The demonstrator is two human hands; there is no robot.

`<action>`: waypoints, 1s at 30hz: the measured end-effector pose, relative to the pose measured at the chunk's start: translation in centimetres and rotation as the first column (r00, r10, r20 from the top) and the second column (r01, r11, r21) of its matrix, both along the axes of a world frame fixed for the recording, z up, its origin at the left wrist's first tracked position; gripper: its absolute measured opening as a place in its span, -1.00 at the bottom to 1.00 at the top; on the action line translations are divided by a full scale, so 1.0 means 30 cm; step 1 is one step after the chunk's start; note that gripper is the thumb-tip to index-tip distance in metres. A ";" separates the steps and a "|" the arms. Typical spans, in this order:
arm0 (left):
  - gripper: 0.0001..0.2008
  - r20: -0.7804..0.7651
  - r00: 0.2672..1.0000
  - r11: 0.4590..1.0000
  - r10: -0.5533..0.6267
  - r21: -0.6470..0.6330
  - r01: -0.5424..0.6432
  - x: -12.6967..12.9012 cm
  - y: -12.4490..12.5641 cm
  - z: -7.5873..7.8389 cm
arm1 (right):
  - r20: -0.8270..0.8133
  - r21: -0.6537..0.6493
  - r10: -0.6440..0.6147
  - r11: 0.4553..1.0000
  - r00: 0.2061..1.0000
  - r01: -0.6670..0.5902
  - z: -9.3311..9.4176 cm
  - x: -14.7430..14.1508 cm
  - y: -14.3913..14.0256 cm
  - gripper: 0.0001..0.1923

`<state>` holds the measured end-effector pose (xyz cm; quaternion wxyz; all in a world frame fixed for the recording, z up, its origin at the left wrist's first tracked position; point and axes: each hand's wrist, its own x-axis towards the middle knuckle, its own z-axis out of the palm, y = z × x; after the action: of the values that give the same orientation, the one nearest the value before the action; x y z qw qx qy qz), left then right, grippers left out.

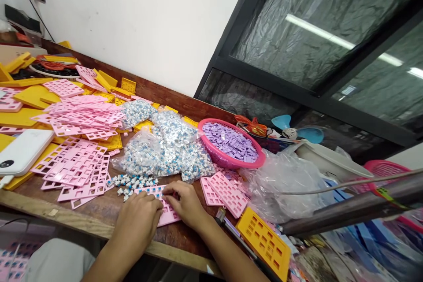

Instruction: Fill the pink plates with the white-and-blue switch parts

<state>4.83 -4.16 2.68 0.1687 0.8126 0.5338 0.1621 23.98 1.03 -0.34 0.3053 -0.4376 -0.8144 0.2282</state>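
A pink keyboard plate (pixel 169 217) with square holes lies on the table before me, with blue-and-white key switches (pixel 157 189) seated along its far rows. My left hand (pixel 140 213) is closed over the plate's left side, fingers curled onto it. Thumb and fingers of my right hand (pixel 183 199) are pinched together at the plate's upper right; whatever is between them is hidden. Just beyond the plate is a loose pile of the same switches (pixel 132 181). Behind that sit clear bags of switches (pixel 142 152).
Pink plates (pixel 77 163) and yellow cases (pixel 29 97) are heaped at left, beside a white power bank (pixel 24 152). A pink basket (pixel 220 158) holds purple pieces. At right are more pink plates (pixel 228 191), a yellow case (pixel 264 242) and a plastic bag (pixel 284 185).
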 end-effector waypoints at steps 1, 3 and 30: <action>-0.74 -0.008 1.000 1.000 0.000 -0.010 0.000 0.002 0.000 0.002 | -0.003 -0.006 0.002 1.000 1.000 -0.002 -0.001 0.000 0.002 -0.82; -0.72 -0.037 0.999 1.000 0.007 -0.013 -0.008 0.006 0.000 -0.001 | -0.021 -0.014 0.003 1.000 1.000 -0.004 -0.001 0.000 0.002 -0.83; -0.81 0.176 0.960 0.947 0.219 0.197 -0.252 -0.390 0.078 -0.032 | -0.026 -0.063 -0.023 0.998 0.999 0.022 0.026 0.006 -0.005 -0.87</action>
<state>-6.87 -1.83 1.72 0.0984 0.7416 0.5920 0.2997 24.15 0.88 0.43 0.3050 -0.4530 -0.7977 0.2559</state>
